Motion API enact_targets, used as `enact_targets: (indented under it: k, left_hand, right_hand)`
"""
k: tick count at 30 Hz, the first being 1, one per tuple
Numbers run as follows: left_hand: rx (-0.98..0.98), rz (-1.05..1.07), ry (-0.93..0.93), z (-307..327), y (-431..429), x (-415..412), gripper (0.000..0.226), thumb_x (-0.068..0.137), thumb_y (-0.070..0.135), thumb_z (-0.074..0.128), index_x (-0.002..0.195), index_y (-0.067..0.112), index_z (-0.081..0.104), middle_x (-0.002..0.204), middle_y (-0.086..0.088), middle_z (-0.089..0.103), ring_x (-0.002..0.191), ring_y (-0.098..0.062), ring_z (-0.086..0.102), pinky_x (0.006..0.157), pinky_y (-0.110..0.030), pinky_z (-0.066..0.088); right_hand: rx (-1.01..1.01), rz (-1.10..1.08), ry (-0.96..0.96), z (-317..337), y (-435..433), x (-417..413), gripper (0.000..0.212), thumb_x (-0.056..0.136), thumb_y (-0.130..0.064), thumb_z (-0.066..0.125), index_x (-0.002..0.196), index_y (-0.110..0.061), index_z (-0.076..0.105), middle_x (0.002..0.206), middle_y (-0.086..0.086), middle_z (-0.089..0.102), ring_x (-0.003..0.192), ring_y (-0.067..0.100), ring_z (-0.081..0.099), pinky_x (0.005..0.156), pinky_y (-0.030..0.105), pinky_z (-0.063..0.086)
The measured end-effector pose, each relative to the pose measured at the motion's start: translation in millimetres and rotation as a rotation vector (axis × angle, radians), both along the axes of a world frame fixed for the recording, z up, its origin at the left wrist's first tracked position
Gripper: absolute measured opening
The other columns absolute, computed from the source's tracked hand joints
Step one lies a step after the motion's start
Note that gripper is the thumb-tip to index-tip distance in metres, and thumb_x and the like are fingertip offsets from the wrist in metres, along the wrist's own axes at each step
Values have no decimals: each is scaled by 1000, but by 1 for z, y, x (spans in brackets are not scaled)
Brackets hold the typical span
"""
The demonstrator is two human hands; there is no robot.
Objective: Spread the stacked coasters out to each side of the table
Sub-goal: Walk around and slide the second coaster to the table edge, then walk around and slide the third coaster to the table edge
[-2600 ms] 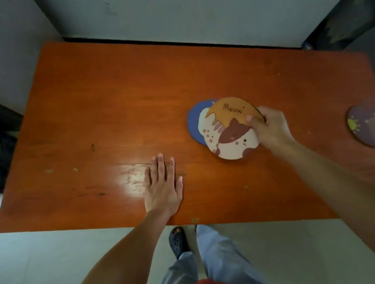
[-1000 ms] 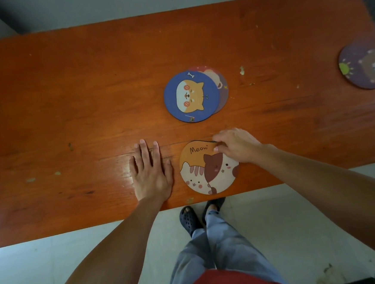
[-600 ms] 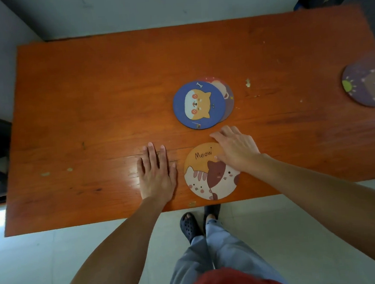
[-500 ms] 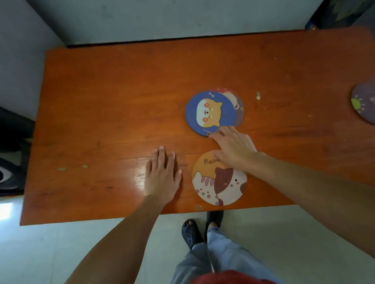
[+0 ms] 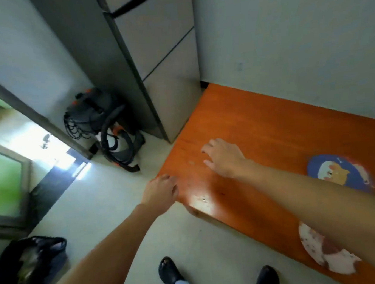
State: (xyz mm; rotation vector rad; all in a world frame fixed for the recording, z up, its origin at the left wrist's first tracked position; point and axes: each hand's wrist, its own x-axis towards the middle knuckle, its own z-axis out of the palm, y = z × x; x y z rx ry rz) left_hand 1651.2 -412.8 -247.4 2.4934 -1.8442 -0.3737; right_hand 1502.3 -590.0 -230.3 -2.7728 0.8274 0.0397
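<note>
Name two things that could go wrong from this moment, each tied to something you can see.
The cat coaster lies at the table's near edge under the right forearm; a sweep might knock it off. The right hand appears empty at the table's left end, while the blue coaster sits unmoved, so that side may get none.

Motion blur is smearing the blue coaster (image 5: 339, 173), hiding whatever is lying beneath it. The right forearm (image 5: 336, 215) is covering part of the cat coaster (image 5: 323, 254).

grey fridge (image 5: 164, 60), black vacuum (image 5: 104, 123) beside it, dark bag (image 5: 30, 264) on floor
</note>
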Motion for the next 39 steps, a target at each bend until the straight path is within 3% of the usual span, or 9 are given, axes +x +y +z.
enact_targets:
  k: [4, 10, 17, 21, 25, 30, 39]
  left_hand:
    - [-17, 72, -45, 9, 50, 101, 28, 94, 30, 45, 109, 13, 61, 103, -8, 65, 92, -33, 62, 78, -40, 49]
    - [-25, 138, -123, 28, 105, 242, 30, 96, 31, 43, 113, 15, 60, 108, -5, 63, 92, -27, 63, 79, -38, 51]
    - [-42, 130, -101, 45, 82, 334, 27, 95, 30, 41, 105, 13, 61, 102, -7, 62, 91, -28, 61, 76, -40, 51]
    - [-25, 18, -160, 43, 38, 373, 26, 96, 31, 41, 102, 14, 60, 98, -5, 60, 89, -26, 61, 74, -37, 50]
    - [3, -88, -187, 42, -27, 422, 31, 98, 30, 38, 115, 15, 58, 109, -6, 60, 97, -26, 60, 80, -38, 49]
    - [76, -234, -183, 47, -111, 466, 29, 98, 31, 37, 111, 14, 57, 109, -6, 57, 98, -27, 58, 78, -38, 45]
    - [19, -521, -106, 50, -288, 467, 29, 97, 30, 41, 111, 12, 59, 109, -8, 58, 98, -28, 59, 80, -41, 49]
  right_hand:
    - [-34, 51, 1, 1, 35, 101, 37, 90, -37, 53, 123, -19, 54, 121, 8, 55, 116, 28, 49, 83, 41, 48]
    - [22, 81, 49, 3, 82, 234, 36, 90, -35, 52, 121, -18, 53, 120, 9, 55, 114, 29, 52, 90, 42, 48]
    - [4, 67, 30, 9, 63, 324, 34, 91, -34, 51, 121, -18, 53, 116, 8, 55, 111, 28, 50, 86, 42, 48]
    - [8, -33, 60, -4, 22, 362, 33, 91, -32, 51, 121, -19, 54, 116, 8, 57, 106, 28, 54, 83, 39, 48]
    - [20, -133, 66, -21, -27, 401, 30, 92, -33, 53, 116, -17, 55, 113, 9, 58, 103, 28, 56, 78, 36, 45]
    - [89, -256, 115, -27, -85, 428, 33, 92, -28, 50, 121, -13, 54, 121, 15, 57, 111, 33, 55, 85, 38, 46]
    - [74, -562, 102, 0, -181, 384, 39, 93, -31, 49, 130, -17, 49, 128, 11, 54, 116, 30, 52, 90, 40, 45]
